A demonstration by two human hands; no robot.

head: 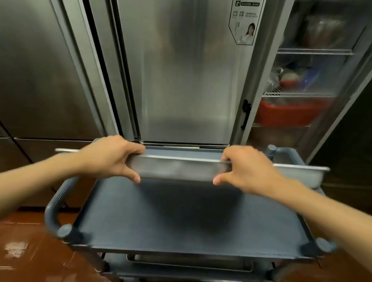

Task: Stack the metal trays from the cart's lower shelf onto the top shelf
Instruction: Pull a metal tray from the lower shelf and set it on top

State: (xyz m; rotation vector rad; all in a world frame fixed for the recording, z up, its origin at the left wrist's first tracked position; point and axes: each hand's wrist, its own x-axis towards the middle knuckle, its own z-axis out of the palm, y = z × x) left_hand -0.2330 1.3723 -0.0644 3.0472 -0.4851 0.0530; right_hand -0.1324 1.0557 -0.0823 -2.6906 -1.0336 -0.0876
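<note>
1. My left hand (110, 157) grips the near rim of the metal tray (178, 168) toward its left end. My fingers (133, 149) curl over the top edge and my thumb presses the near wall from below, so the tray is pinched firmly, not just propped.

2. I hold the tray level above the far part of the cart's top shelf (192, 221). It casts a dark shadow on the blue surface, so I judge it is not yet set down. Keeping it flat should let it land square, leaving a level base for stacking the next ones.

3. My right hand (248, 170) mirrors the left toward the tray's right end, closed on the same rim with the thumb underneath. Two hands spaced apart keep a long tray from tipping.

4. Below the near edge of the top shelf, more trays (190, 262) show on the lower shelf, so I judge the job is still in its early part.

5. At the far right, the cart's handle post (271, 150) rises close behind the tray, so I should watch that end when lowering.
</note>
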